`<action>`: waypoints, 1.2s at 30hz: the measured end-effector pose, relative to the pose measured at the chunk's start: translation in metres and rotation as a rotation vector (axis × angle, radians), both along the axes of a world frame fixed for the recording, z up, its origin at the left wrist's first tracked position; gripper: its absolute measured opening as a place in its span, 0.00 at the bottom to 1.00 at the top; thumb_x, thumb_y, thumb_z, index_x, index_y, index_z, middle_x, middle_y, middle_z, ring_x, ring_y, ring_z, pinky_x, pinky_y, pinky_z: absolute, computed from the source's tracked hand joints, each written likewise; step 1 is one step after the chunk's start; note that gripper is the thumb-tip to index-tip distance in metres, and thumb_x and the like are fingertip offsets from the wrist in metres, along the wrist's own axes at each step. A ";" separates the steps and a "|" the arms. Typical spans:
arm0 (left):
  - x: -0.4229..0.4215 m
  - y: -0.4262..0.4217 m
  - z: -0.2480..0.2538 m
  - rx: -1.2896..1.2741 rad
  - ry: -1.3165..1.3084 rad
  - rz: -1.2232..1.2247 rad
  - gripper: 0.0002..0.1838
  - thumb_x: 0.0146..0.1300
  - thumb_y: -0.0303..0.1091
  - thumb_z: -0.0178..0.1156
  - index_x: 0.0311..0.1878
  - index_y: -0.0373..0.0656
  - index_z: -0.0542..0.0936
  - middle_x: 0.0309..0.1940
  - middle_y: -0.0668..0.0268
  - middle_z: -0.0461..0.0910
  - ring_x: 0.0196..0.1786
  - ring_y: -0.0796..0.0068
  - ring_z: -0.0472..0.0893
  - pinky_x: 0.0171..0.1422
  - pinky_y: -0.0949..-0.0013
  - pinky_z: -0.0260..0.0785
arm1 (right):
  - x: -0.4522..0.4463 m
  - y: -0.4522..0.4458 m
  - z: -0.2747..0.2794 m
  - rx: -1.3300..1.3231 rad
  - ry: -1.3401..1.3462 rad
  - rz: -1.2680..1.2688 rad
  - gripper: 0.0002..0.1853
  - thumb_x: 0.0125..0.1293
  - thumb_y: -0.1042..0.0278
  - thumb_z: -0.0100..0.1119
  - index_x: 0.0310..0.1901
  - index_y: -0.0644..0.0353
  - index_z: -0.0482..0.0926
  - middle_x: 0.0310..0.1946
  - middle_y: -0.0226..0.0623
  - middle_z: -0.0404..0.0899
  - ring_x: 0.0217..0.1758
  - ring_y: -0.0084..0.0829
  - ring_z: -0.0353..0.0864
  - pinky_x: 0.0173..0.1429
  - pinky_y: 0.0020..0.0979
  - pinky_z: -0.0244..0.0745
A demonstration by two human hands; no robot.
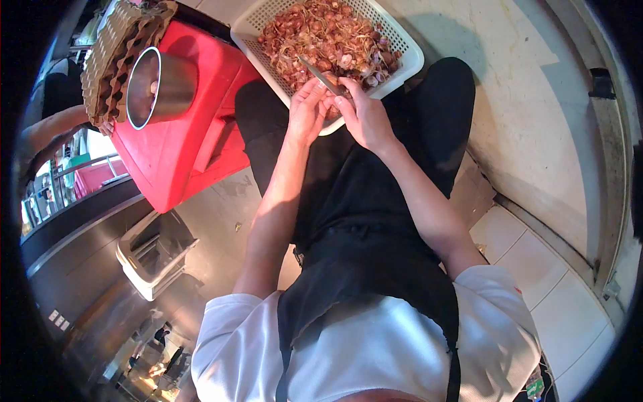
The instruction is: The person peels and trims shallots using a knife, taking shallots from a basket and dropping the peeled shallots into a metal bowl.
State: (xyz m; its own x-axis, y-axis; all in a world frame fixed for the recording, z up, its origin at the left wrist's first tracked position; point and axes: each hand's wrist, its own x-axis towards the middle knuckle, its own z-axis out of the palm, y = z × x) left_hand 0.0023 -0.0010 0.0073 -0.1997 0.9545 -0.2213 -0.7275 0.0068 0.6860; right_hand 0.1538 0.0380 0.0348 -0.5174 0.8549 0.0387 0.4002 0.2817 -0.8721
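Over the near edge of a white plastic basket (pixel 410 65), my two hands meet close together. My right hand (pixel 368 120) is closed around a small knife (pixel 317 73), its blade pointing up and left over the basket. Fingers pinched, my left hand (pixel 308 112) holds a small reddish shallot against the right fingers; the fingers partly hide it. Many shallots (pixel 321 33) fill the basket, mixed with dry roots and loose papery skins.
Left of my legs stands a red plastic container (pixel 171 151) bearing a steel pot (pixel 175 84) and cardboard egg trays (pixel 127 40). Another person's arm (pixel 57 130) reaches in beside the trays. A plastic bin-like object (pixel 153 258) is lower left; a pale wall (pixel 529 120) rises at right.
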 end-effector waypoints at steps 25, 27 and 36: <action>0.006 0.002 0.014 -0.048 0.097 0.042 0.12 0.71 0.27 0.55 0.54 0.31 0.78 0.44 0.60 0.83 0.42 0.73 0.83 0.49 0.71 0.78 | -0.005 0.001 0.002 0.004 -0.015 -0.040 0.22 0.72 0.63 0.51 0.63 0.64 0.68 0.37 0.59 0.81 0.40 0.59 0.81 0.42 0.50 0.75; 0.000 0.002 0.010 -0.039 0.135 0.028 0.14 0.71 0.27 0.55 0.56 0.31 0.77 0.45 0.60 0.83 0.44 0.73 0.83 0.49 0.71 0.78 | -0.001 -0.002 0.002 -0.002 -0.065 -0.028 0.21 0.72 0.63 0.51 0.62 0.64 0.69 0.38 0.58 0.81 0.41 0.59 0.81 0.43 0.51 0.75; 0.004 0.002 0.007 -0.102 0.224 0.074 0.15 0.72 0.27 0.54 0.59 0.33 0.76 0.48 0.62 0.83 0.46 0.75 0.82 0.51 0.71 0.77 | -0.014 0.000 -0.002 0.020 -0.053 -0.105 0.22 0.71 0.58 0.52 0.63 0.56 0.70 0.29 0.56 0.81 0.32 0.59 0.80 0.37 0.54 0.74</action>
State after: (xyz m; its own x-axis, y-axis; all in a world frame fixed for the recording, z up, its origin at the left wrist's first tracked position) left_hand 0.0059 0.0010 0.0140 -0.3233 0.9103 -0.2584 -0.5589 0.0366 0.8284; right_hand 0.1399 0.0379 0.0324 -0.4272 0.9036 0.0311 0.4739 0.2531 -0.8434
